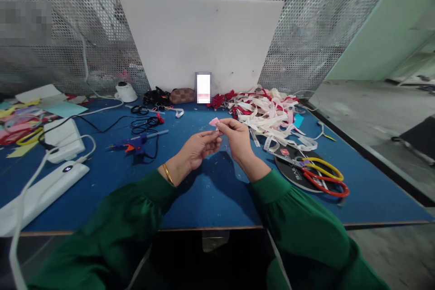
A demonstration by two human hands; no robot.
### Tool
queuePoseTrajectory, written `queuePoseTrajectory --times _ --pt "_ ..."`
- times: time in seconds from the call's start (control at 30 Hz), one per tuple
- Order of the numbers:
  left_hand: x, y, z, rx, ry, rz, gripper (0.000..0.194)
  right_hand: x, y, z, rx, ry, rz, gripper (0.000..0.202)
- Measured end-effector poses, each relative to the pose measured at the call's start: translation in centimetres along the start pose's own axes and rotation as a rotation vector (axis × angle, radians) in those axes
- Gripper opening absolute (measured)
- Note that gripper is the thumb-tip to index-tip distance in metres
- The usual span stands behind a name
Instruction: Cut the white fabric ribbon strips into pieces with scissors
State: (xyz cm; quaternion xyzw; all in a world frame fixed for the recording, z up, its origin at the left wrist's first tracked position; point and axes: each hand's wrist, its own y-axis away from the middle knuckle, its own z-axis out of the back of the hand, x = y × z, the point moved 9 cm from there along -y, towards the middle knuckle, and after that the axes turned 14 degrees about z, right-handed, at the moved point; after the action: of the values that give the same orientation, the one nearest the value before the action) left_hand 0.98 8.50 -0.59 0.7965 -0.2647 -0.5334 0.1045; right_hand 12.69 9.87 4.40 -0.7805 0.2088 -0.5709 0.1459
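Pinching: one small pink ribbon piece [214, 122], held above the blue tabletop [210, 206] between fingertips of left hand [200, 147] and right hand [238, 138]. Handling advised: light, even pressure; wrists steady; edges aligned; pink face uncovered.

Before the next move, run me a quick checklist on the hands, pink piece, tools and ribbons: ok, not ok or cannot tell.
1. Pink piece pinched in the right hand: ok.
2. Left hand gripping it too: cannot tell; fingertips crowd together.
3. Scissors out of the way: ok, lying across the black disc.
4. Glue gun apart from both hands: ok.
5. Glue gun hot: cannot tell.
6. Ribbons sorted: not ok, heaped loosely.
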Motion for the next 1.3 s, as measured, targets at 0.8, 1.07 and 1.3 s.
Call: queuePoseTrajectory --times 0.8,1.07,1.3 --pt "-4.4 5.9 -4.7 -0.641 -1.551 -1.232 0.026 -3.4 0.6 0.8 -0.088 -0.135 -0.271 0.023" --pt "-4.1 6.0 -5.0 -0.457 -1.565 -1.303 0.028 -3.4 0.5 0.5 -0.052 -0.07 -0.243 0.023" --pt "-5.1 3.8 -0.9 -0.408 -0.868 -0.789 0.023 -1.3 -0.6 0.5 0.04 0.008 -0.123 0.02"
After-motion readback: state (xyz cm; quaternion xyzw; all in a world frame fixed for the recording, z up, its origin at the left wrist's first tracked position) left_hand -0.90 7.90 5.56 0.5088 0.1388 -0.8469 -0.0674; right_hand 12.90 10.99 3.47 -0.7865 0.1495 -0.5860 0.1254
